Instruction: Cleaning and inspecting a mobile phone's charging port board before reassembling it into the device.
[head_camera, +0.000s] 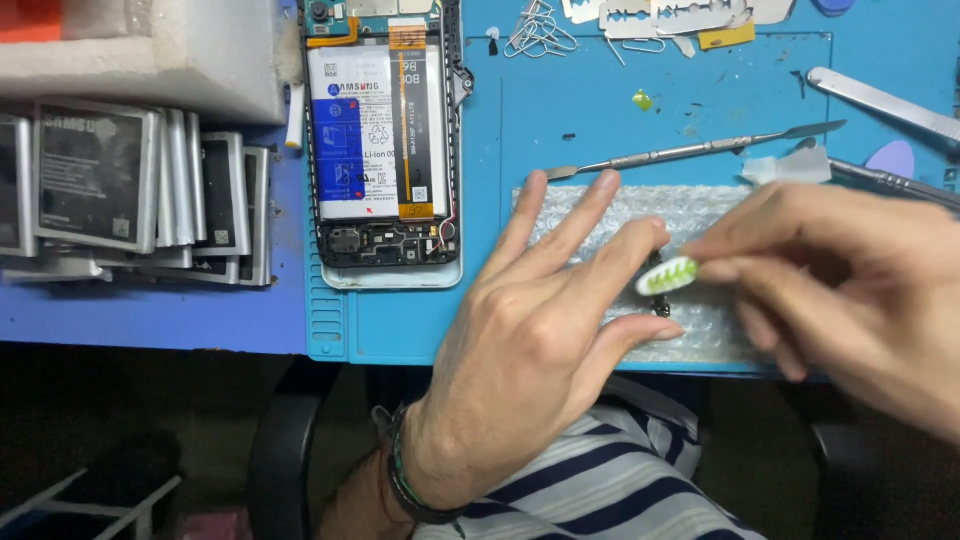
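Observation:
My left hand pinches a small dark part between thumb and forefinger over a piece of bubble wrap; its other fingers are spread. My right hand holds a small brush with a white and green head, and the head touches the dark part. An opened phone with its back off and its battery showing lies on the blue work mat to the left of my hands.
A stack of phone batteries stands at the left beside a white foam block. Metal spudgers, tweezers, blades and paper clips lie along the back of the mat. A chair and striped cloth show below the table's edge.

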